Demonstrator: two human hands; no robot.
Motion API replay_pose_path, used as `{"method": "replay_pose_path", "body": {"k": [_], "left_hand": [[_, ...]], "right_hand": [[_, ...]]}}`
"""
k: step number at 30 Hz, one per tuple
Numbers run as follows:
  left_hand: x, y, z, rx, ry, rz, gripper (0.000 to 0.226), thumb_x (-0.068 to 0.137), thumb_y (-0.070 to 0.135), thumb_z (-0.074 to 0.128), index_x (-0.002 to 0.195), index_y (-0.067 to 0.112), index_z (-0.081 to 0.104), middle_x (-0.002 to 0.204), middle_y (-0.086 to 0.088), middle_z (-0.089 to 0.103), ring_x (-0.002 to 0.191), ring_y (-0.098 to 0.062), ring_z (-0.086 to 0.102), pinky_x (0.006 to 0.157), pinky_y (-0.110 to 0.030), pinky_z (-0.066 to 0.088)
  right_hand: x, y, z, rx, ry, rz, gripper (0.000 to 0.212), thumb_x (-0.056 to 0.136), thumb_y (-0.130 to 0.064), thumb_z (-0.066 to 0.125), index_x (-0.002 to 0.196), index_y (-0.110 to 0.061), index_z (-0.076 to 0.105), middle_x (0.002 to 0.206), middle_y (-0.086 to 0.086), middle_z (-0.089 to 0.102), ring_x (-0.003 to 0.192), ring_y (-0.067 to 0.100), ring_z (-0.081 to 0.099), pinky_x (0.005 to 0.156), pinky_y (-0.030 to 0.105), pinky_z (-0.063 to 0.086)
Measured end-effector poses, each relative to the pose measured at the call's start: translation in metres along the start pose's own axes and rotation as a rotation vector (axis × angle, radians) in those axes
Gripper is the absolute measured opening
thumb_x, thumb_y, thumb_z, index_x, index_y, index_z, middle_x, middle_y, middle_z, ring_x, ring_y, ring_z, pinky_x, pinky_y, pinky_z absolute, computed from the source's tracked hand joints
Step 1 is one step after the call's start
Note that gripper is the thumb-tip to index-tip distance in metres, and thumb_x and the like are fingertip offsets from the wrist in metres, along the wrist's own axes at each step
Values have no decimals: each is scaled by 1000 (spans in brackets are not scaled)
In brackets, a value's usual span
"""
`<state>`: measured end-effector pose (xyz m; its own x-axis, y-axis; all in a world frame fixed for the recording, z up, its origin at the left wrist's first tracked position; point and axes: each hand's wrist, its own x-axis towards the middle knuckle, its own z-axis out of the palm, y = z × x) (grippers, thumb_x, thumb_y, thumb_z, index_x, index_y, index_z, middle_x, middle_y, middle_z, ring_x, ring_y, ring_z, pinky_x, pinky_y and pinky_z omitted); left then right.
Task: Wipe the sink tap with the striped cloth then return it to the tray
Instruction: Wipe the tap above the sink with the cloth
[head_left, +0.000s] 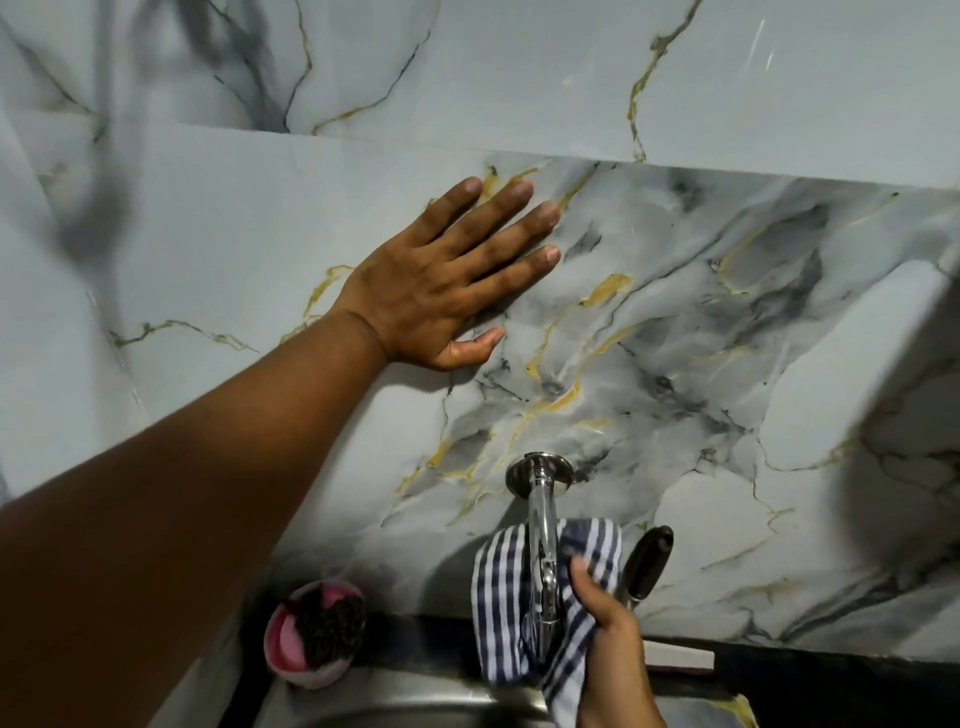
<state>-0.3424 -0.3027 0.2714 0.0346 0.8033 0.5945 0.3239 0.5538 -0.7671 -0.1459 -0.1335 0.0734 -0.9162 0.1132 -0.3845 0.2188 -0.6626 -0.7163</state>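
A chrome sink tap juts out of the marble wall above the steel sink. The blue-and-white striped cloth is wrapped under and around the tap's spout. My right hand grips the cloth at the spout, low in the view. My left hand lies flat against the wall tile up and left of the tap, fingers spread, holding nothing. No tray is in view.
A pink bowl holding a dark scrubber sits at the sink's left rim. A black handle leans against the wall right of the tap. Marble tiles cover the wall, and a dark counter strip runs right of the sink.
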Motion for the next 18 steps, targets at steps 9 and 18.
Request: {"method": "replay_pose_path", "body": {"k": [9,18], "left_hand": [[-1,1,2,-2,20,-15,77,95,54,37,161,14,29,167,-16,30,155,-40,26,128,-53,14],[-1,1,1,-3,18,-11,77,95,53,38,161,14,29,167,-16,31,155,-40,26,127,-54,16]], "right_hand": [[-34,13,44,-1804,258,-753,72,65,-25,68,136,-17,59,150,12,50,138,35,46,109,48,46],[-15,-29,66,-1947,141,-760,60,75,-27,52,135,-19,55,140,-2,55,146,24,24,121,34,26]]}}
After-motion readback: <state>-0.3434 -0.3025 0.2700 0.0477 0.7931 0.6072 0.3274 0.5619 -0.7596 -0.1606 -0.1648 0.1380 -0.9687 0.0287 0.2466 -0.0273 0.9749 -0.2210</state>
